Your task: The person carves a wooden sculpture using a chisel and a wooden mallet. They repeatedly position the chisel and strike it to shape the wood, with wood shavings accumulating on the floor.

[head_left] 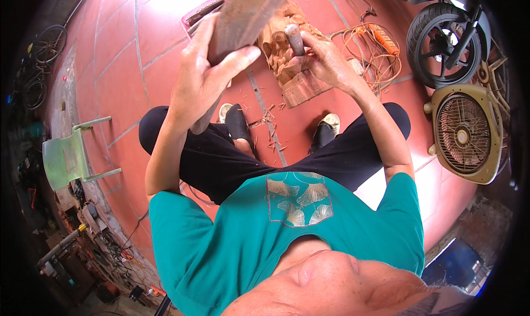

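Observation:
My left hand is closed around a thick, worn wooden mallet, raised up near the camera. Part of the mallet shows below my wrist, and its upper end runs out of the picture. In front of me, between my feet, is a reddish-brown wood carving with rounded, leaf-like relief on its upper part. My right hand grips a chisel by its shaft, with the blunt struck end pointing up. Fingers and the carving hide the chisel's cutting edge. The mallet is apart from the chisel.
Wood chips lie on the red tile floor around my feet. To the right are an orange power strip with tangled cord, a motorbike wheel and a box fan. A green chair and scattered tools are at left.

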Available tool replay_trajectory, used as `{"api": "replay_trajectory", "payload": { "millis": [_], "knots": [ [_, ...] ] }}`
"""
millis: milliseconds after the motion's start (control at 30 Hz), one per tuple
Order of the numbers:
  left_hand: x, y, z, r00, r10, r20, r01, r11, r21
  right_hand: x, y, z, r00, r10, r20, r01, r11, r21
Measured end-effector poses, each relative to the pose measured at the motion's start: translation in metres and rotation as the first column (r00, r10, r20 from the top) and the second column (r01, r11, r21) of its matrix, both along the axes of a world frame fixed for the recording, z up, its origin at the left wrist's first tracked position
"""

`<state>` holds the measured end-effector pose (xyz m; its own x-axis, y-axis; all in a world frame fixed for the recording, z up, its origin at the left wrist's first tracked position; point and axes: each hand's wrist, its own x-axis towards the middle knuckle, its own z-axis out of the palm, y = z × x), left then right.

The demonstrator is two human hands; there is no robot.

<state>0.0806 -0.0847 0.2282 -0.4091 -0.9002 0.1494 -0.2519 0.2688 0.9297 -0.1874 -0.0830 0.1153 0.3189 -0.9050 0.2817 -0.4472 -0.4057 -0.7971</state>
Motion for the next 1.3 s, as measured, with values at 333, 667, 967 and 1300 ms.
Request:
{"api": "replay_trajectory", "payload": {
  "millis": [333,667,967,1300],
  "knots": [
    [0.011,-0.007,-0.025,0.965,-0.045,0.259,0.067,0.995,-0.078,-0.004,0.000,-0.004,0.999,-0.040,-0.010,0.041,0.995,0.087],
    [0.017,-0.004,-0.024,0.997,-0.041,0.065,0.046,0.997,-0.070,0.005,-0.008,-0.010,0.995,-0.036,0.090,0.025,0.991,0.129],
    [0.016,0.026,-0.027,0.972,0.153,-0.177,-0.144,0.987,0.066,0.023,-0.011,0.000,0.983,0.141,-0.121,-0.142,0.990,-0.001],
    [0.026,0.039,-0.049,0.939,0.258,-0.229,-0.206,0.952,0.229,0.025,-0.011,0.000,0.970,0.144,-0.194,-0.147,0.989,0.000]
  ]
}}
